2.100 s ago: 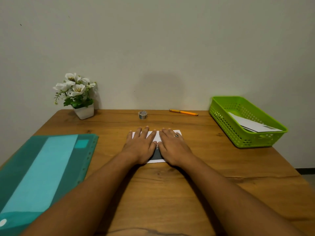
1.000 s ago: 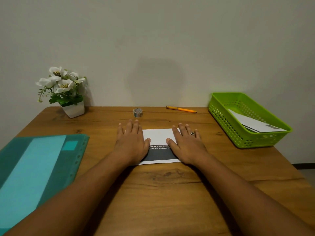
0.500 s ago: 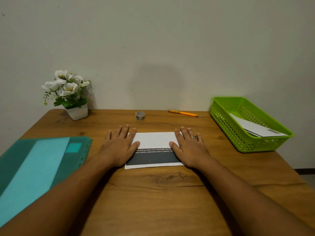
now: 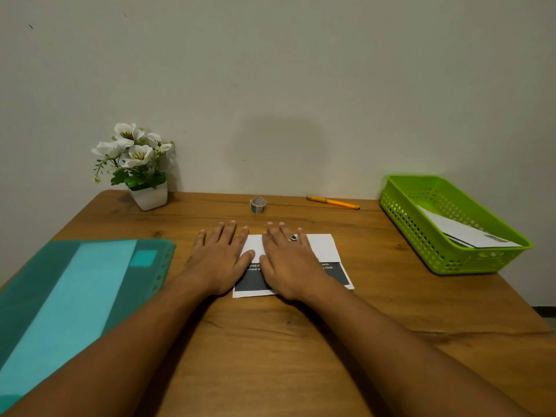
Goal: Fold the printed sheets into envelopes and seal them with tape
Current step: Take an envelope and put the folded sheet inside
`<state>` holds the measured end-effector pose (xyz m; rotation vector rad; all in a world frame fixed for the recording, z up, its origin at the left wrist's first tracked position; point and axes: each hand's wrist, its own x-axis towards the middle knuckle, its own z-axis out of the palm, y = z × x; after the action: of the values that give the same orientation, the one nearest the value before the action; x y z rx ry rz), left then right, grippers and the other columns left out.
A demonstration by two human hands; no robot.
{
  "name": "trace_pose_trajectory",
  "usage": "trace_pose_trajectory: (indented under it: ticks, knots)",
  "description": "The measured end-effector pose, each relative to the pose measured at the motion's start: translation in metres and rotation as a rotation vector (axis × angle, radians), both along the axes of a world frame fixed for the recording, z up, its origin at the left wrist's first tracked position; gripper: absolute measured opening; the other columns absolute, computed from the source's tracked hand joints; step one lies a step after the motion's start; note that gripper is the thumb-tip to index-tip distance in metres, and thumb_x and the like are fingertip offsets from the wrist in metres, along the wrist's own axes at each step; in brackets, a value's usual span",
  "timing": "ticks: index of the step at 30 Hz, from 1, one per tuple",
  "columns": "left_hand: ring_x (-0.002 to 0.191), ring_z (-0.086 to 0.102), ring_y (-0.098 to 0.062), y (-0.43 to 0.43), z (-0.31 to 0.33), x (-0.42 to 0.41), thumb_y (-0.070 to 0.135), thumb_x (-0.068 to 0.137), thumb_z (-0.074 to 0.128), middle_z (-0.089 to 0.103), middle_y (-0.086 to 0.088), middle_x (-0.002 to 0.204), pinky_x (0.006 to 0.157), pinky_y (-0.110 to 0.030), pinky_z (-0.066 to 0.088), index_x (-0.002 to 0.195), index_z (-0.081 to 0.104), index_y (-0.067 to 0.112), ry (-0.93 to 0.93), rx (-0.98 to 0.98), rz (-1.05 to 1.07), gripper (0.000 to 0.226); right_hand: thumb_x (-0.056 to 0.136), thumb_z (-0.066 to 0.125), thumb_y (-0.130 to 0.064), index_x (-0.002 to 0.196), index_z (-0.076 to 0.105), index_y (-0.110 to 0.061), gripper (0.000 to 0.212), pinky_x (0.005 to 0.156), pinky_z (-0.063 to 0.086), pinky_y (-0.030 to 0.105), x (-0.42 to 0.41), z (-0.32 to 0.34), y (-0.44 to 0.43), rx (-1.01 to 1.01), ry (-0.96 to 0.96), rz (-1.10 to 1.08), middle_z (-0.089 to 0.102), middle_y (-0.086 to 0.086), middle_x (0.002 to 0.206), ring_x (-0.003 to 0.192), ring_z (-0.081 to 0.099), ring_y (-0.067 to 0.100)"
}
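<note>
From the head camera, a printed sheet [image 4: 323, 251] lay partly folded near the middle of the wooden counter [image 4: 270, 356], its white flap turned down over a dark printed band. It looked creased but not yet taped; the tape roll [image 4: 258, 204] sat untouched at the far edge. A green basket [image 4: 445, 263] on the right held what looked like finished envelopes. The left hand [image 4: 218, 260] and right hand [image 4: 290, 263] both lay flat with fingers spread, pressing the sheet and gripping nothing.
</note>
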<state>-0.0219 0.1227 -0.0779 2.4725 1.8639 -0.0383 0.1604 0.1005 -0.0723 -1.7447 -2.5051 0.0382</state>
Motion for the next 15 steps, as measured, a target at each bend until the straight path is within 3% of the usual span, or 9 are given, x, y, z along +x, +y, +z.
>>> trace_pose_trajectory:
  ticks: [6,15]
  knots:
    - [0.158,-0.008,-0.023,0.004,-0.005,-0.002,0.061,0.104,0.009,-0.008,-0.001,0.171,0.126,-0.052,0.000,0.163,-0.005,0.031,-0.001,0.001,-0.001,0.068,0.111,0.019,-0.046,0.166,0.012,-0.017,0.063,0.129,0.003,0.054,0.008,-0.011,0.001,-0.087,0.048,-0.087,0.003,0.008,0.174,0.161,0.000,0.029]
    - [0.157,-0.008,-0.023,0.005,-0.004,-0.003,0.062,0.103,0.009,-0.009,-0.001,0.171,0.126,-0.052,0.000,0.163,-0.005,0.031,0.003,-0.024,-0.013,0.069,0.109,0.014,-0.051,0.167,0.006,-0.026,0.063,0.128,0.002,0.053,0.108,-0.005,-0.007,-0.159,0.006,-0.273,-0.001,0.007,0.174,0.160,-0.003,0.028]
